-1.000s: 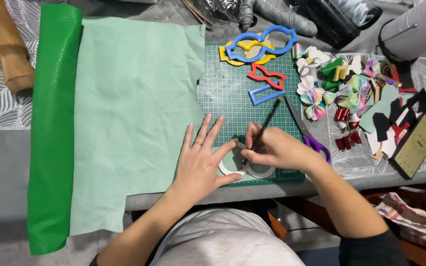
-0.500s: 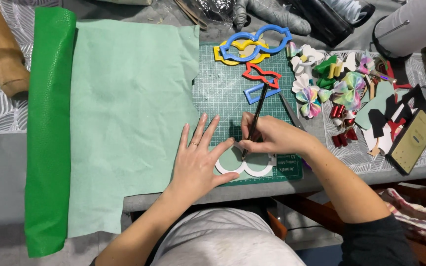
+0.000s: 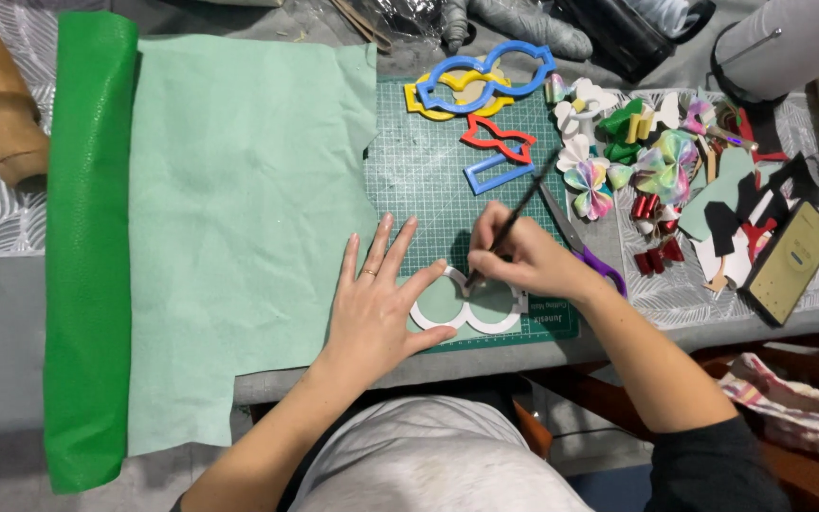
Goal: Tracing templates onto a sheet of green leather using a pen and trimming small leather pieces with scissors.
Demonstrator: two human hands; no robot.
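Note:
My left hand lies flat with spread fingers on a white bow-shaped template, which rests on a piece of pale green fabric on the cutting mat. My right hand grips a thin dark pen, its tip touching the template's upper inner edge, between the two loops. A large sheet of pale green fabric spreads to the left of my left hand.
A bright green roll lies along the far left. Blue, yellow and red templates sit at the mat's top. Purple-handled scissors lie behind my right hand. Finished bows, fabric scraps and a phone crowd the right.
My right hand has shifted the pen along the template's edge, and the view has drifted slightly. My left hand stays pressed on the template.

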